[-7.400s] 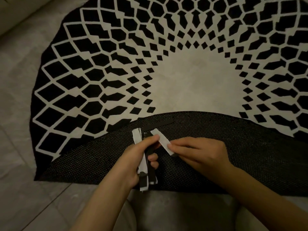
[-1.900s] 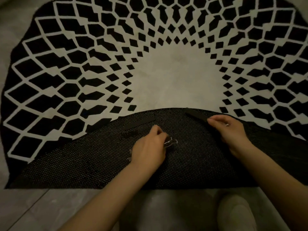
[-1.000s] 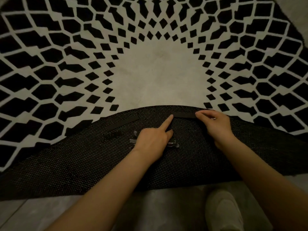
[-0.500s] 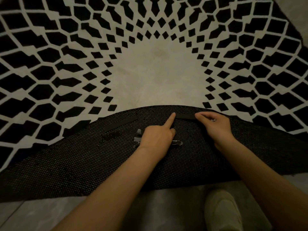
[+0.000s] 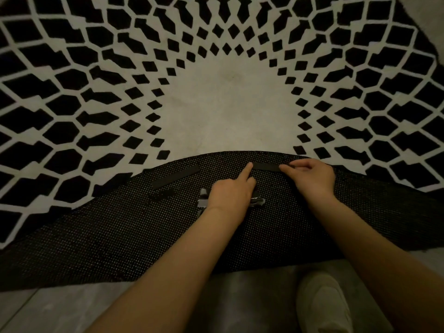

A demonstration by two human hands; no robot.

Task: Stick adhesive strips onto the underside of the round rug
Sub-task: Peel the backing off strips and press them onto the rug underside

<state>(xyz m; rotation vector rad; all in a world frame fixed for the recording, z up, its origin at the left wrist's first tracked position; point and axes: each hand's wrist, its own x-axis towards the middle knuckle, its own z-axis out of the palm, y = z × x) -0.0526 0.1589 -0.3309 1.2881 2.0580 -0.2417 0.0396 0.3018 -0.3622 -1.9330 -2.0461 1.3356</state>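
Head view: black strip [image 5: 265,166] lies flat on dotted rug underside [image 5: 120,227], left hand [image 5: 231,194] forefinger pressing one end while gripping spare strips [image 5: 204,200], right hand [image 5: 312,175] fingertips pinching the other.

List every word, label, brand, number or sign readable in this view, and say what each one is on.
None can be read.
Black-and-white patterned round rug: geometric shapes only, no lettering.
Dotted black underside of the folded-over rug edge: no label in view.
Two black adhesive strips: plain.
Pale peeled backing pieces: no print visible.
Light-coloured shoe: no visible brand.
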